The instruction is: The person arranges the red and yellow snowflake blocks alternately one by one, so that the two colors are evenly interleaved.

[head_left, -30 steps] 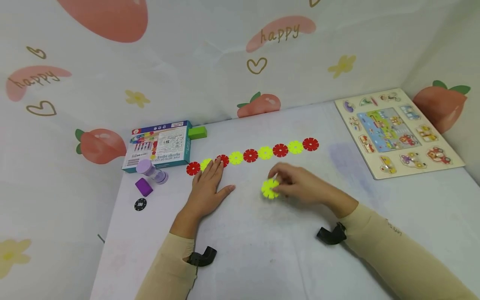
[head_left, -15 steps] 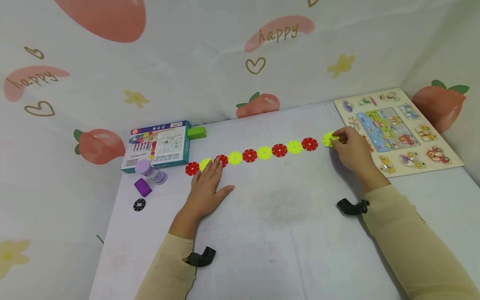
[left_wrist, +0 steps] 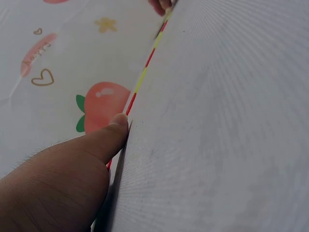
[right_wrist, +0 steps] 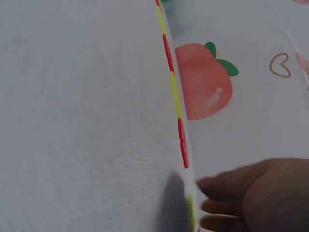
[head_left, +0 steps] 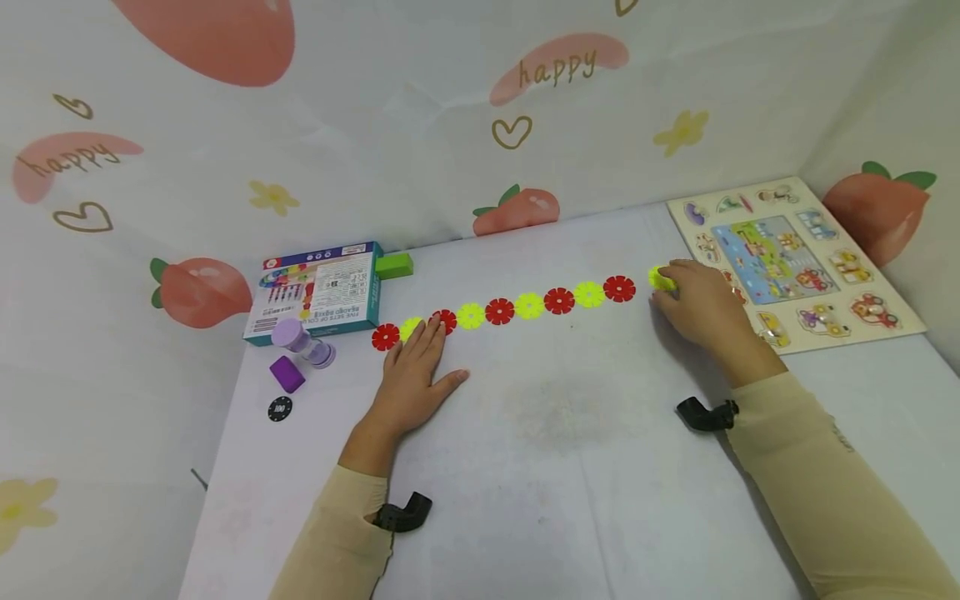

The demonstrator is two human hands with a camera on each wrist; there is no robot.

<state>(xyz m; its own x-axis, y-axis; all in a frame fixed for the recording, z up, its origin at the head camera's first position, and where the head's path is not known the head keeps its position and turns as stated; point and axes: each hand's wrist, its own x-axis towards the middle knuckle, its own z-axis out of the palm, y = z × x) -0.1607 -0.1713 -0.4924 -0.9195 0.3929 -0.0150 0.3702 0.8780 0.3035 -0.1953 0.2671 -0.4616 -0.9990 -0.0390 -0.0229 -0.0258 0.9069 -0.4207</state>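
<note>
A row of red and yellow notched plastic discs, snowflake-shaped, crosses the white table in the head view. At its left part my left hand (head_left: 412,379) rests flat, fingertips over a yellow disc (head_left: 411,328) and a red disc (head_left: 446,322). My right hand (head_left: 697,302) is at the row's right end. Its fingers rest on a yellow disc (head_left: 657,278) and partly hide it. This disc lies flat, and a small gap parts it from the last red disc (head_left: 619,289). In the right wrist view the thumb stands off the yellow disc's edge (right_wrist: 191,212).
A teal-edged box (head_left: 318,292) and a green block (head_left: 394,266) lie at the back left. Nearer are a purple hourglass (head_left: 303,343), a purple block (head_left: 287,374) and a black round chip (head_left: 280,409). A wooden picture puzzle board (head_left: 885,308) lies at the right, beside my right hand.
My right hand has carried the yellow disc from the middle of the table to the row's right end, and its fingers have come down over the disc. The left hand stays put.
</note>
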